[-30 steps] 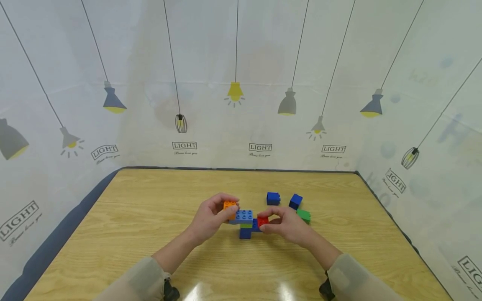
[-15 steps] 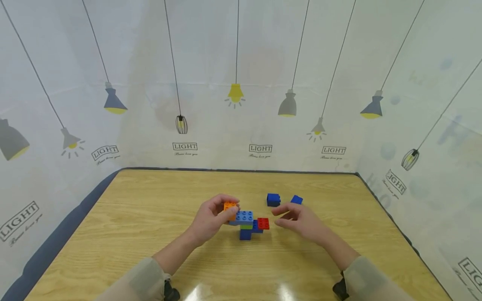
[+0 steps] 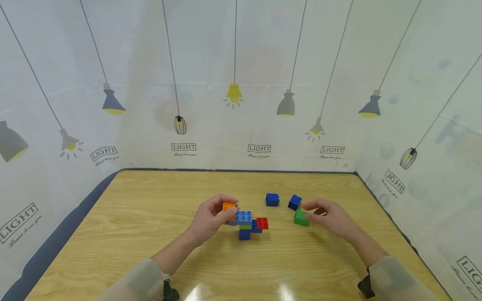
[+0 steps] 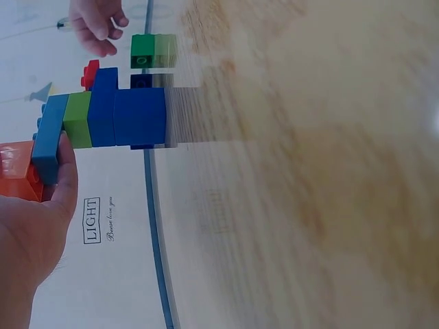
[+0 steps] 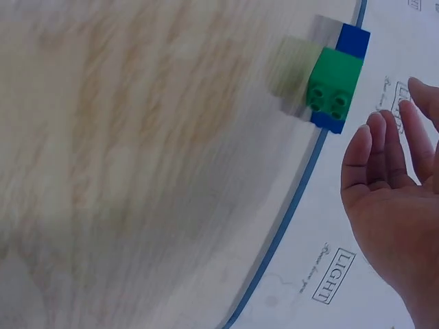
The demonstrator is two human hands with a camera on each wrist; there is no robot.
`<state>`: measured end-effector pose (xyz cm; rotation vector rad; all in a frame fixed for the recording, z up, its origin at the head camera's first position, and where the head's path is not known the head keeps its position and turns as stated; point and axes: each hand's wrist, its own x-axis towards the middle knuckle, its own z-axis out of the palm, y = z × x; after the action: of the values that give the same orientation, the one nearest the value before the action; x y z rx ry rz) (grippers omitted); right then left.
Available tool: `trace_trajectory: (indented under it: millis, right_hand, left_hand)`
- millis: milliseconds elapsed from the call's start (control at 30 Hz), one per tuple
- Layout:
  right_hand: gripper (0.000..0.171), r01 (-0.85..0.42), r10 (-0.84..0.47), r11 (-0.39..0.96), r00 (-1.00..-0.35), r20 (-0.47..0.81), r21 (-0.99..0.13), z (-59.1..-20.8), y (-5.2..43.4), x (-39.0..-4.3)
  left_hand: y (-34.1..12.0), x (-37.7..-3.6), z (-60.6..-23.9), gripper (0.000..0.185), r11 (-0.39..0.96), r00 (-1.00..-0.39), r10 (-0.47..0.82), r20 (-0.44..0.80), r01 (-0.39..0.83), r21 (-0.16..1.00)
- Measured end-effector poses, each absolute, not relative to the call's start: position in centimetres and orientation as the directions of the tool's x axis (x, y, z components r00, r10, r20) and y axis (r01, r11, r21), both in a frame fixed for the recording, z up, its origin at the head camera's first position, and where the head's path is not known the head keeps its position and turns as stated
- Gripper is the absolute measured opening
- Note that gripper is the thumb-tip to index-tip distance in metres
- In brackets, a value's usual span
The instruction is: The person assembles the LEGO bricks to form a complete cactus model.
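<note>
My left hand [image 3: 211, 218] grips an orange building brick [image 3: 228, 206] at the left end of a stacked build. The orange brick sits on a light-blue brick [image 3: 244, 217], with a lime-green brick [image 4: 78, 120] beneath that and dark blue bricks [image 4: 140, 116] at the bottom. A red brick [image 3: 262, 223] is attached at the right, on a dark blue brick that juts out. My right hand [image 3: 330, 217] is beside a loose green brick [image 3: 301, 218], its thumb and fingers spread and loosely bent. In the right wrist view a gap shows between those fingers and the green brick [image 5: 335, 83].
Two loose dark blue bricks, a left one [image 3: 272, 200] and a right one [image 3: 295, 202], lie behind the green brick. All of this is on a wooden table [image 3: 158, 192], bordered at the back and sides by a white curtain [image 3: 211, 125] printed with lamps.
My right hand has let go of the red brick and moved right to the green brick, which was partly hidden behind it before. My left hand keeps its grip on the orange brick.
</note>
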<state>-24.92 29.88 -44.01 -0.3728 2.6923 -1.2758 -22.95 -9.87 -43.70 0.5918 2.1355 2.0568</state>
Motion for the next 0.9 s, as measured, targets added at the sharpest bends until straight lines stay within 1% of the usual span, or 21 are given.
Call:
trace_trajectory:
  millis: [133,233,333,467,700,900]
  right_hand:
    - [0.043,-0.123,-0.272,0.638,-0.959,-0.073,-0.760,-44.4,30.5,-25.2]
    - [0.048,-0.089,-0.277,0.631,-0.954,-0.116,-0.771,-44.7,30.7,-25.4]
    - [0.052,-0.082,-0.294,0.620,-0.946,-0.134,-0.780,-45.2,30.8,-25.7]
    - [0.052,-0.088,-0.319,0.610,-0.937,-0.142,-0.787,-45.6,30.8,-25.9]
    - [0.051,-0.058,-0.307,0.611,-0.936,-0.169,-0.790,-46.4,30.7,-26.4]
    - [0.049,-0.064,-0.314,0.611,-0.935,-0.168,-0.789,-46.8,30.6,-26.8]
  left_hand:
    - [-9.9,-23.0,-43.8,0.026,0.004,-0.918,0.353,0.181,0.195,0.981]
    - [-9.9,-23.1,-43.9,0.026,0.002,-0.914,0.358,0.190,0.204,0.979]
    - [-9.9,-23.1,-44.1,0.026,-0.006,-0.910,0.363,0.199,0.211,0.977]
    - [-9.9,-23.2,-44.2,0.026,-0.007,-0.909,0.363,0.204,0.216,0.976]
    - [-10.0,-23.3,-44.3,0.028,0.010,-0.919,0.351,0.181,0.198,0.980]
    - [-10.0,-23.2,-44.2,0.028,0.018,-0.918,0.353,0.179,0.198,0.980]
